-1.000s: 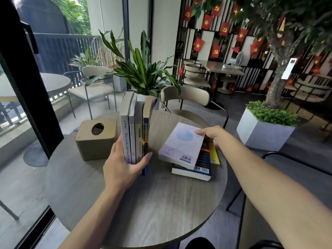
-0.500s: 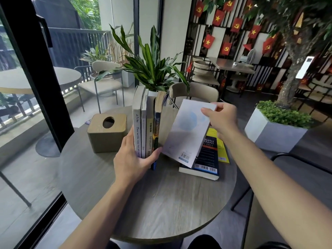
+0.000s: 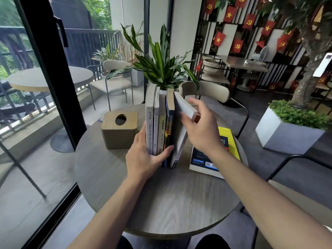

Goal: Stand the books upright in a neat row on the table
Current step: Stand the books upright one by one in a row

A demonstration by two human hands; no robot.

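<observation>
Several books (image 3: 160, 123) stand upright in a row on the round grey table (image 3: 161, 203), spines toward me. My left hand (image 3: 143, 157) clasps the row from the front, thumb on the right side, fingers on the left. A white-covered book (image 3: 181, 126) leans against the row's right end, its foot on the table. My right hand (image 3: 201, 126) holds that book near its top edge. Two books lie flat at the right: a dark blue one (image 3: 204, 160) on top of a yellow one (image 3: 229, 139), partly hidden by my right wrist.
A tan tissue box (image 3: 119, 130) stands left of the row. A potted plant (image 3: 161, 67) and a chair (image 3: 212, 90) are behind the table. A glass door frame (image 3: 53, 78) is on the left, a white planter (image 3: 287, 133) on the right.
My right hand lifted the white book off the flat stack, turned it upright and set it against the right end of the row. My left hand kept hold of the row.
</observation>
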